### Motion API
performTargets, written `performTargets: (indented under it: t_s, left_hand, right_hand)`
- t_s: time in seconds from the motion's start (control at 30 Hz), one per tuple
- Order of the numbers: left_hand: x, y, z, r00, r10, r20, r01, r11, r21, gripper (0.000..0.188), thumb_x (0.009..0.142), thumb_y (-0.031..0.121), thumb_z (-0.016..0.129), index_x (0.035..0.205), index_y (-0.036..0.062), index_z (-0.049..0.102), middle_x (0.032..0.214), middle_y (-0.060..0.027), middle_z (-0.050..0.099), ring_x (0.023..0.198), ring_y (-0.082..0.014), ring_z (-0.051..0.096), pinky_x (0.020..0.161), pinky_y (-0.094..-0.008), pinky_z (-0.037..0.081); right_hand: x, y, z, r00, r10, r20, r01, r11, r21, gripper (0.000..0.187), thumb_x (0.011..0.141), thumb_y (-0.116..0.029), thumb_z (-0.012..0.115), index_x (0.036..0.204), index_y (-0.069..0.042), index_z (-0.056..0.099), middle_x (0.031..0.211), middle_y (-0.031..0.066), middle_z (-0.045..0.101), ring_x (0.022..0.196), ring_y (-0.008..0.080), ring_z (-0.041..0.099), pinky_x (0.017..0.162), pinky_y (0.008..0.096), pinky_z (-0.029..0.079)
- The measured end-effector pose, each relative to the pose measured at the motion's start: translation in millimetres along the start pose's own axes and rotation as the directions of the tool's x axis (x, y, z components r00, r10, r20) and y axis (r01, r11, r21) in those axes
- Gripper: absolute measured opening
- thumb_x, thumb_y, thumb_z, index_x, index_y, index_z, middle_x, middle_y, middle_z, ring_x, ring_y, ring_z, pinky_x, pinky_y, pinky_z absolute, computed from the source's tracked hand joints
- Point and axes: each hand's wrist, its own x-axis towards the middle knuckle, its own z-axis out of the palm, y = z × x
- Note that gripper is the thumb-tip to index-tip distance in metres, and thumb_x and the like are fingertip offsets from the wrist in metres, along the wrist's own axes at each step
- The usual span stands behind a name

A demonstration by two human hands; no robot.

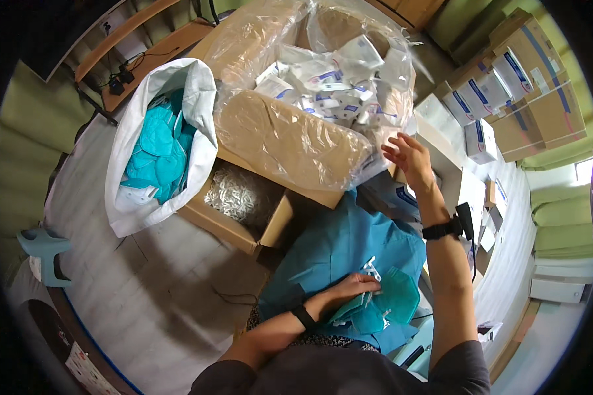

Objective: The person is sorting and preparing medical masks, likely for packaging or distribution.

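My left hand (358, 287) is closed on a teal face mask over my lap, with white strap pieces (371, 268) sticking up beside the fingers. More teal face masks (399, 296) rest there against a blue cloth (336, 234) spread over my legs. Raised at the right, my right hand (408, 160) has its fingers apart and appears to hold nothing. It is beside the near right corner of a large carton (323, 196) lined with clear plastic (290, 138). Small white-and-blue packets (329, 79) fill that carton.
A white sack (204, 125) of teal masks (158, 148) stands on the left. Between it and me, an opened carton (207, 222) holds a tangle of white straps (237, 194). Stacked cartons (537, 99) and white boxes (481, 141) are at the right; a pale blue stool (44, 247) is at far left.
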Motion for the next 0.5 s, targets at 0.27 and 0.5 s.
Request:
performTargets:
  t_s: [0.27,0.5]
  left_hand:
    - [9,-5,-2,0.999,-0.006,0.048,0.004,0.999,0.041,0.019,0.097,0.025,0.061,0.093,0.0079,0.069,0.074,0.0025,0.063,0.065,-0.0047,0.058,0.06,-0.0189,0.044]
    - [-32,1,22,0.858,0.499,-0.118,-0.341,0.727,0.597,0.026,0.101,0.029,0.051,0.105,0.0057,0.063,0.089,-0.003,0.065,0.077,-0.0113,0.061,0.069,-0.0266,0.052]
  right_hand:
    - [-150,70,-99,0.984,0.051,-0.171,-0.08,0.983,-0.165,0.031,0.1,-0.021,0.057,0.12,0.003,0.06,0.102,0.0111,0.069,0.087,0.0182,0.068,0.078,0.0309,0.055]
    - [-340,133,-129,0.928,-0.354,-0.113,0.15,0.636,-0.757,0.07,0.088,-0.033,0.067,0.147,-0.008,0.041,0.155,0.0222,0.03,0.143,0.0407,0.028,0.117,0.0477,0.023]
